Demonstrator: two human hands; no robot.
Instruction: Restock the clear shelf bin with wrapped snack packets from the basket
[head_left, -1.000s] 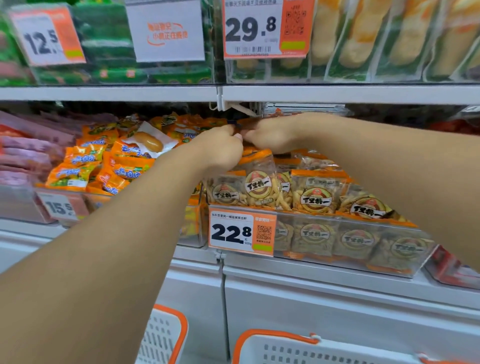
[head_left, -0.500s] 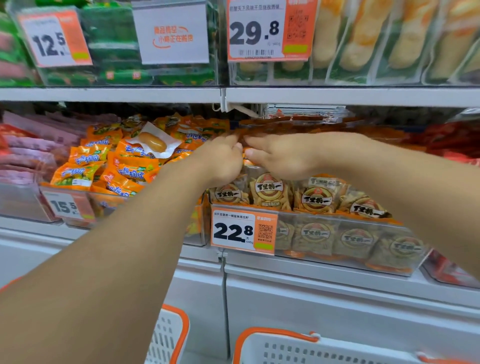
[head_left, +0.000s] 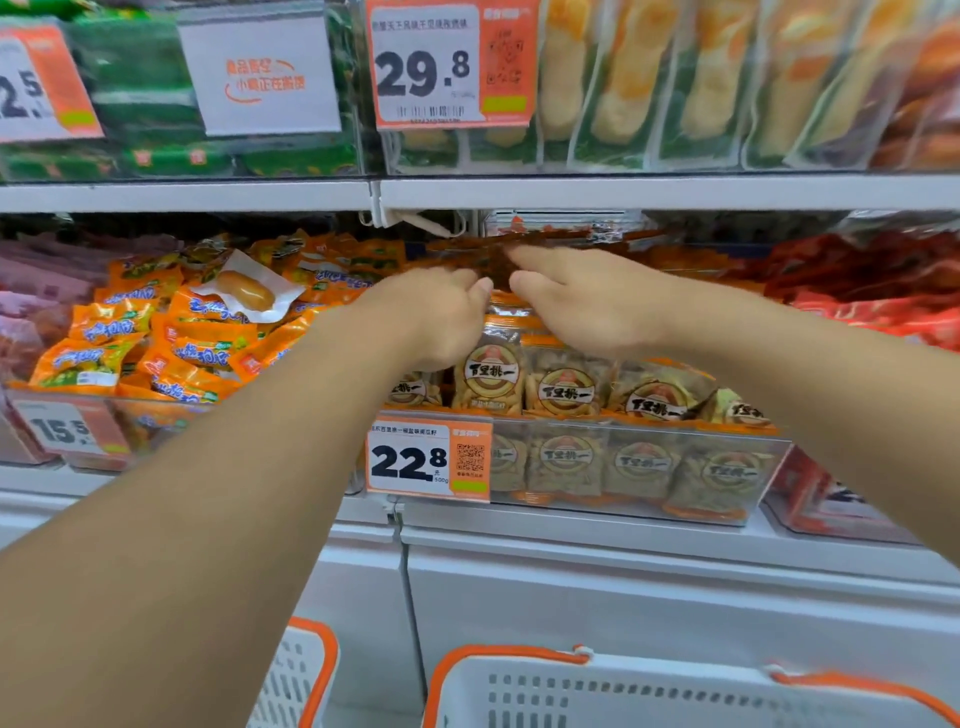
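The clear shelf bin (head_left: 649, 470) on the middle shelf holds several wrapped snack packets (head_left: 491, 376) with round brown labels, standing in rows. My left hand (head_left: 441, 312) hovers over the bin's left end with fingers curled; what they touch is hidden. My right hand (head_left: 587, 301) is beside it, thumbs almost meeting, fingers stretched forward over the packet tops. A blurred brown packet edge shows between the fingertips. The white basket (head_left: 597, 691) with an orange rim stands below the shelf; its inside is out of view.
An orange price tag (head_left: 428, 460) reading 22.8 hangs on the bin's front left. Orange packets (head_left: 171, 343) fill the bin to the left, red packets (head_left: 872, 291) the right. The upper shelf edge (head_left: 623, 192) sits close above my hands. A second basket (head_left: 306, 670) stands at lower left.
Both hands came down a little onto the packet tops. They were pinched together a second ago; now they have parted slightly and the right fingers have straightened.
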